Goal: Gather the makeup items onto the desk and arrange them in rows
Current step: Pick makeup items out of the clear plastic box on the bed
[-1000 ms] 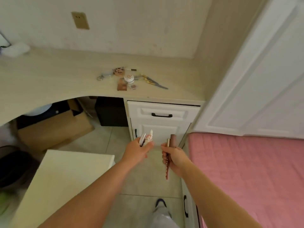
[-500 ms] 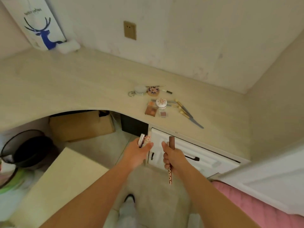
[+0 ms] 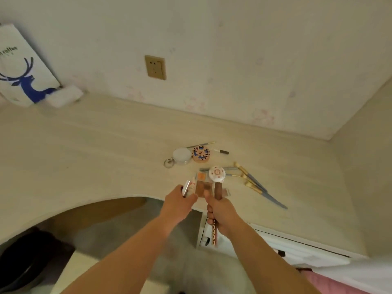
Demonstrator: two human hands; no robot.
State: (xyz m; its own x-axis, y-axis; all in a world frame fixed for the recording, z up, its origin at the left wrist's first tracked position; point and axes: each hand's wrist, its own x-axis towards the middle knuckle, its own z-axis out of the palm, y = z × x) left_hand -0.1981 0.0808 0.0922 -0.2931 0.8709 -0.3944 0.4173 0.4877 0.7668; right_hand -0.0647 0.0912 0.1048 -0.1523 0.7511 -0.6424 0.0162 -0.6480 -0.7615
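Both hands hold makeup — left hand [image 3: 177,203] tubes [image 3: 187,187], right hand [image 3: 220,215] a brown stick [image 3: 217,190].

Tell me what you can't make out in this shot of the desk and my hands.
Head view only:
- Items in the left hand: blurred, fingers cover them.
- Brown stick in the right hand: middle hidden by the fist.
- Palette: partly behind both hands.
- Deer bag: cut off at left edge.

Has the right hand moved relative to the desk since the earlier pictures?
Yes. The right hand moved forward, from in front of the drawers to the desk edge.
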